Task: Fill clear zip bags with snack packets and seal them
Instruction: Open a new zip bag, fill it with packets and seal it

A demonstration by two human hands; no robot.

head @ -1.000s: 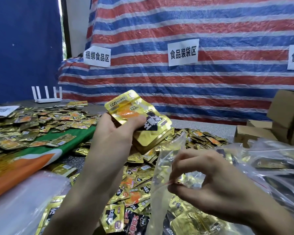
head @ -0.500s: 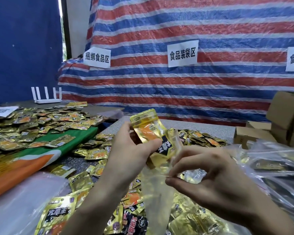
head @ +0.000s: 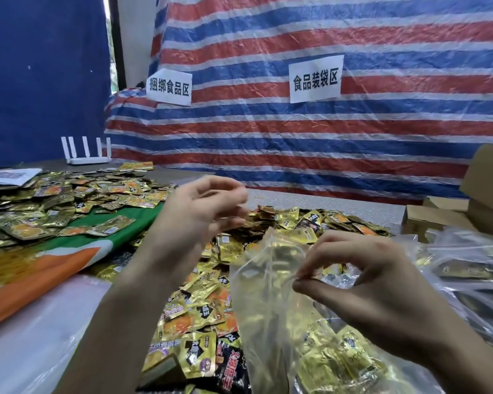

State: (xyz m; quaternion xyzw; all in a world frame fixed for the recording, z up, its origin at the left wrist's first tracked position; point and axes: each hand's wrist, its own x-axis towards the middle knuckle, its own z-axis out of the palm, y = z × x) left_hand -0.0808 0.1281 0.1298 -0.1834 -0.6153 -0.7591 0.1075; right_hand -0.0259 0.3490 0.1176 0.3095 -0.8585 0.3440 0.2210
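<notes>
A clear zip bag (head: 268, 302) hangs in front of me with gold snack packets (head: 328, 362) lying in its bottom. My right hand (head: 362, 282) pinches the bag's top edge between thumb and forefinger. My left hand (head: 202, 211) is raised above and to the left of the bag's mouth, fingers loosely curved and blurred, holding nothing. A heap of loose gold snack packets (head: 211, 302) covers the table under both hands.
More gold packets (head: 54, 206) lie spread at the left on a green and orange sheet (head: 69, 251). Filled clear bags (head: 467, 268) pile at the right, cardboard boxes (head: 450, 214) behind them. A white router (head: 86, 152) stands at the back left. A striped tarp hangs behind.
My left hand has let the gold packets drop into the bag and has lifted away empty, up and to the left. My right hand keeps its pinch on the bag's rim.
</notes>
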